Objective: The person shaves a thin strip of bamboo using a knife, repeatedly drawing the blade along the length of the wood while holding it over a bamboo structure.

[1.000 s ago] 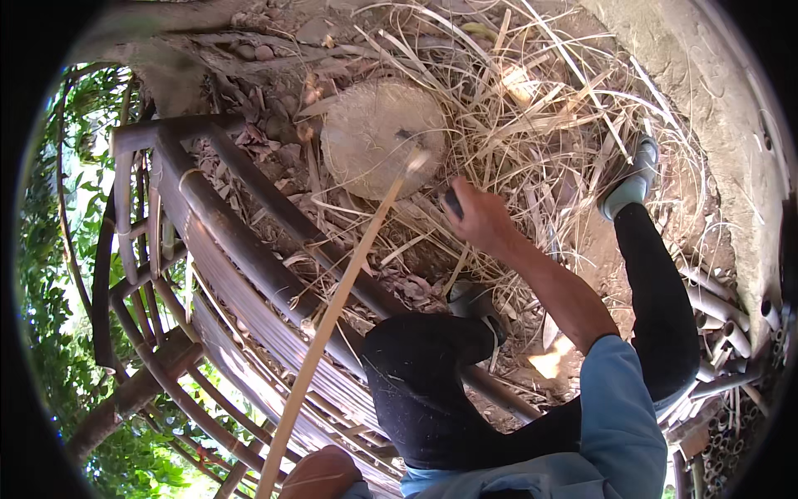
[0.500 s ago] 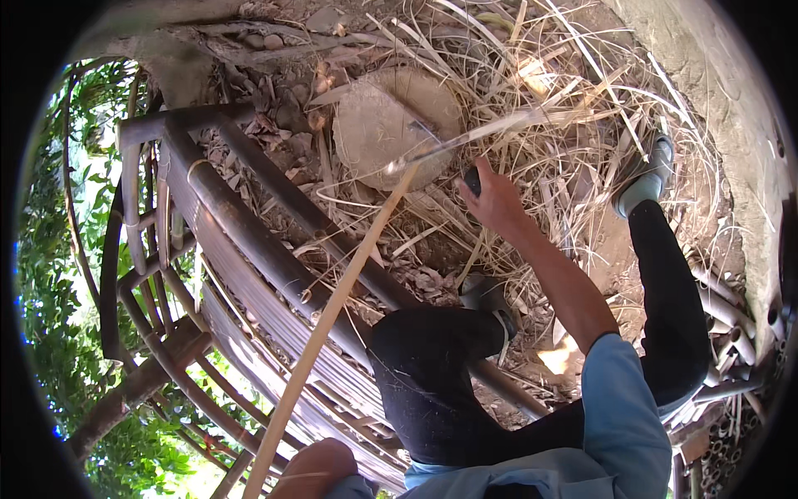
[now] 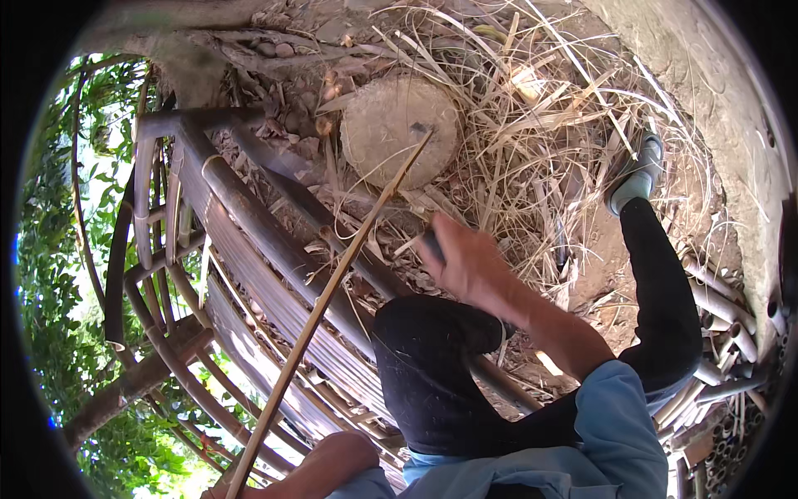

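Note:
A long, narrow bamboo strip (image 3: 320,312) slants up from the lower left, its far tip over a round wooden chopping block (image 3: 366,125). At the lower edge my left hand (image 3: 218,492) is closed around the strip's near end, mostly cut off by the picture's rim. My right hand (image 3: 465,258) grips a short dark handle (image 3: 433,246), just right of the strip and nearer to me than the block. Whatever blade or head the handle carries cannot be made out. A small dark mark shows on the block's top near the strip's tip.
Loose bamboo shavings (image 3: 532,141) cover the ground right of the block. A bamboo bench (image 3: 249,216) runs along my left, with foliage beyond. On the right are a pale wall (image 3: 706,100) and stacked bamboo tubes (image 3: 723,312). My shoe (image 3: 644,162) rests among the shavings.
My right hand with the dark handle has come nearer and to the left. A blurred pale streak over the block is gone. The strip's tip now reaches farther over the block.

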Motion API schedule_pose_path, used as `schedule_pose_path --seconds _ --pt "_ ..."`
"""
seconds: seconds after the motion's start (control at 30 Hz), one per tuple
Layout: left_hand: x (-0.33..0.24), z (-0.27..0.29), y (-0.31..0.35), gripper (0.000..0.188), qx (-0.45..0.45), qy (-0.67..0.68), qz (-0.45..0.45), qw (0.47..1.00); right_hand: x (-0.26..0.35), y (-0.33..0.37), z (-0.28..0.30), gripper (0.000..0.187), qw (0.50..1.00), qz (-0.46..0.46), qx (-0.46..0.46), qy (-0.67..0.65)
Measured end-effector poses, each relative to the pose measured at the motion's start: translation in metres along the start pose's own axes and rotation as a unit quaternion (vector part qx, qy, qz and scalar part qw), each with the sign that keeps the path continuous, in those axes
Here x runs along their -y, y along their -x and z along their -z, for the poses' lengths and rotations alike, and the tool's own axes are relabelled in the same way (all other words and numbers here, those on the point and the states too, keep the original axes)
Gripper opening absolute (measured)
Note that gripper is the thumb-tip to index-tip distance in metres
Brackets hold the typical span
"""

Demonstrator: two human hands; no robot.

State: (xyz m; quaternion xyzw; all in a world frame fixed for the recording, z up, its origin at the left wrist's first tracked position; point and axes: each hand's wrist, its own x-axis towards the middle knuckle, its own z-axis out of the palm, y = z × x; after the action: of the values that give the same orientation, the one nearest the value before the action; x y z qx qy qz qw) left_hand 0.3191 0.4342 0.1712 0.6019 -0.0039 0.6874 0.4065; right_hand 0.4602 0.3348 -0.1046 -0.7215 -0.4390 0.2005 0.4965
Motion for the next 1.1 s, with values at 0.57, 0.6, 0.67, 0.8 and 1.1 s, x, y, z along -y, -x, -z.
schedule_pose_path --seconds 0.57,0.6,0.67,0.8,1.1 --pt "0.017 0.008 0.005 0.028 -0.018 -0.002 -0.001 1.000 -0.128 -0.012 -0.019 0.035 0.990 -0.122 0.024 0.066" --pt "0.019 0.008 0.005 0.028 -0.018 0.002 0.000 1.000 -0.150 -0.011 -0.021 0.035 0.990 -0.124 0.022 0.067" --pt "0.015 0.011 0.004 0.028 -0.020 -0.003 0.002 1.000 -0.172 -0.012 -0.023 0.034 0.986 -0.121 -0.027 0.109" --pt "0.011 0.010 0.001 0.028 -0.013 0.002 0.000 1.000 -0.169 -0.014 -0.021 0.035 0.981 -0.143 -0.027 0.132" --pt "0.002 0.014 -0.001 0.028 -0.014 0.009 -0.006 1.000 0.015 -0.014 0.018 0.026 0.994 -0.080 0.072 -0.006"
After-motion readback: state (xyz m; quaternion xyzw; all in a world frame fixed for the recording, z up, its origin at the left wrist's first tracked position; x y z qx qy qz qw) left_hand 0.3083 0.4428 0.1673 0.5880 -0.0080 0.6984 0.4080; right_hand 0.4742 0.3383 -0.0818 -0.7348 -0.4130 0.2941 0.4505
